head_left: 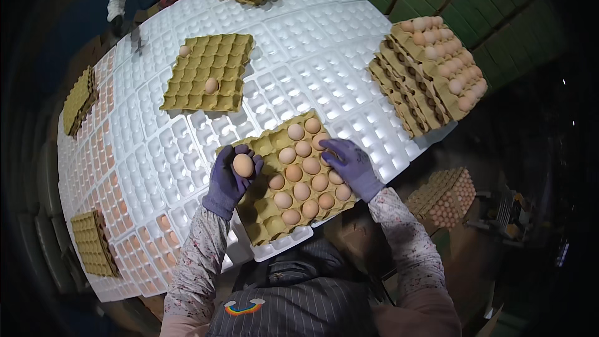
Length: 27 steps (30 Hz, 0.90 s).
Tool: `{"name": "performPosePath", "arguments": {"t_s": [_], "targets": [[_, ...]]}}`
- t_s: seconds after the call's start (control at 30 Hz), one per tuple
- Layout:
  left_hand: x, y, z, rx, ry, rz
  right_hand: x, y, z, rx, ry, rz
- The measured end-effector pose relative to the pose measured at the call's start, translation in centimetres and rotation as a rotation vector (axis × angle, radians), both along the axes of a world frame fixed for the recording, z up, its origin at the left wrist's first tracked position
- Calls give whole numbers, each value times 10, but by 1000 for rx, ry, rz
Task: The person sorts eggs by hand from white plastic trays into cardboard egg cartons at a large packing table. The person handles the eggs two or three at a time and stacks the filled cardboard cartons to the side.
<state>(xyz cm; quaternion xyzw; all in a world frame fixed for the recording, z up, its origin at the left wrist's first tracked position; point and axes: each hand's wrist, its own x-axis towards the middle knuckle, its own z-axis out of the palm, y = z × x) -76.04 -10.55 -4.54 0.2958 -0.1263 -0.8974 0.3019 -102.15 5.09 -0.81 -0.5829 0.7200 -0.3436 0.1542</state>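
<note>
One egg fills left hand at tray edge, beside empty cups; whether right hand grips is unclear.

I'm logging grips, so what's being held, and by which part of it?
The left hand cups an egg from its underside. The right hand is at another egg in the tray; whether gripped, I can't tell.

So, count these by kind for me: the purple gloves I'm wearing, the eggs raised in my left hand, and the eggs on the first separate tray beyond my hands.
Purple gloves: 2
Egg in left hand: 1
Eggs on far tray, one at its corner and one further in: 2
Total: 5
</note>
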Motion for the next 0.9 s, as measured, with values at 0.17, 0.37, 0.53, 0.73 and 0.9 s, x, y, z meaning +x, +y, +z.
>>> {"name": "performPosePath", "arguments": {"t_s": [0.17,0.37,0.53,0.73,0.9], "targets": [[-92,-5,14,-1154,-955,-351,-74,-88,-55,93,287,325],[-132,-4,-2,-1535,-1446,-627,-100,-95,-28,121,-1381,101],[-99,-13,33,-508,-518,-233,-90,-85,-19,508,414,638],[-120,30,28,-1557,-1727,-926,-110,-81,-9,519,-738,342],[-94,30,33,-1273,-1437,-668,-77,-99,-1,422,-895,455]]}}
